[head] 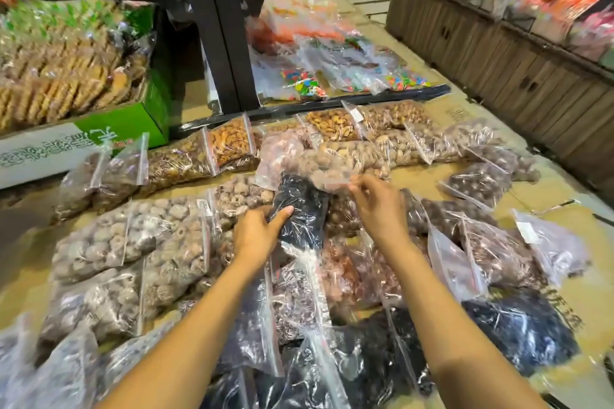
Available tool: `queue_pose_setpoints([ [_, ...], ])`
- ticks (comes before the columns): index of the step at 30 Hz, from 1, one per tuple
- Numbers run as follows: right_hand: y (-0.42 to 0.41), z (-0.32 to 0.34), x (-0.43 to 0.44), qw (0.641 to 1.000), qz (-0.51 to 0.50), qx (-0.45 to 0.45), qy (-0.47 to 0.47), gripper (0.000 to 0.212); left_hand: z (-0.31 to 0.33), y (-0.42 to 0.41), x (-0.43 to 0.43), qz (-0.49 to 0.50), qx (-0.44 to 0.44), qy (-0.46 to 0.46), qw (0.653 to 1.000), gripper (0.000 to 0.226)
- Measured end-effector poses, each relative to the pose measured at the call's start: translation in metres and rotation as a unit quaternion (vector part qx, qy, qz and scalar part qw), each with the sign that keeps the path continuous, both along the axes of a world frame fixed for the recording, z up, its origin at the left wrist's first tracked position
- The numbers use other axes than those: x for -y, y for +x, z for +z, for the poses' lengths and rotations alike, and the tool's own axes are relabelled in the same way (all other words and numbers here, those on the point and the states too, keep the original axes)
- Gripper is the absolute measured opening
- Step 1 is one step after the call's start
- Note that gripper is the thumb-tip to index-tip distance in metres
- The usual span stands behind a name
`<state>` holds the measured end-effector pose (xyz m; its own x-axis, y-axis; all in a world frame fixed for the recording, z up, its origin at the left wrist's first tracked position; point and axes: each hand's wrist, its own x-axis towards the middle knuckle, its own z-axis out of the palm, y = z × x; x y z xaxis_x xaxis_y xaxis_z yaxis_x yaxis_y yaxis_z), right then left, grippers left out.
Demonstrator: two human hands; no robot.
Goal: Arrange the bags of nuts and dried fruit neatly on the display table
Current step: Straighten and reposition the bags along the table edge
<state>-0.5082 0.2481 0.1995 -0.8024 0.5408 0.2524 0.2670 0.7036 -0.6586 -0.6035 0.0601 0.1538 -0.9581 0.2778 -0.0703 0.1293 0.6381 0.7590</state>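
Observation:
Several clear zip bags of nuts and dried fruit cover the cardboard-lined display table (415,181). My left hand (257,232) grips a bag of black dried fruit (300,209) at the table's middle, lifted and tilted. My right hand (378,204) pinches the near edge of a clear bag of pale round nuts (335,163) just behind the black bag. Bags of light dried fruit rings (133,239) lie to the left. Dark brown nut bags (478,183) lie to the right, and almond bags (232,141) run along the back row.
A green and white carton (83,139) holding packed biscuits stands at the back left. A black metal post (216,26) rises behind the table. Candy bags (309,83) lie beyond it. A wooden display stand (498,53) runs along the right. More dark bags crowd the near edge.

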Motion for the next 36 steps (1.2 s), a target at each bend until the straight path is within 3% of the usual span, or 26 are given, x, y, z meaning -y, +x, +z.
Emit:
queue_pose_setpoints([
  [3, 0.005, 0.035, 0.021, 0.995, -0.036, -0.096, 0.008, 0.009, 0.008, -0.001, 0.004, -0.014, -0.015, 0.052, 0.998, 0.070],
  [6, 0.029, 0.067, 0.055, 0.972, -0.089, -0.206, 0.071, 0.007, 0.028, 0.008, 0.017, 0.002, -0.039, 0.102, 0.994, 0.047],
  [9, 0.064, 0.089, 0.092, 0.951, -0.145, -0.265, 0.066, 0.006, 0.052, 0.018, 0.050, -0.021, -0.079, 0.160, 0.984, 0.041],
  [16, 0.135, 0.094, 0.222, 0.922, -0.238, -0.295, 0.075, 0.007, 0.103, 0.029, 0.178, -0.085, -0.036, 0.296, 0.951, 0.015],
  [21, 0.178, 0.075, 0.304, 0.924, -0.265, -0.270, 0.051, 0.008, 0.119, 0.047, 0.263, -0.127, -0.005, 0.333, 0.934, 0.017],
  [26, 0.218, 0.064, 0.364, 0.937, -0.256, -0.229, 0.057, 0.011, 0.095, 0.080, 0.319, -0.128, 0.052, 0.319, 0.937, 0.012],
  [30, 0.257, 0.056, 0.414, 0.944, -0.254, -0.200, 0.071, 0.009, 0.078, 0.109, 0.356, -0.144, 0.024, 0.260, 0.954, 0.009],
  [36, 0.326, 0.025, 0.488, 0.922, -0.321, -0.214, 0.007, 0.009, 0.054, 0.145, 0.410, -0.104, 0.077, 0.259, 0.957, 0.004],
])
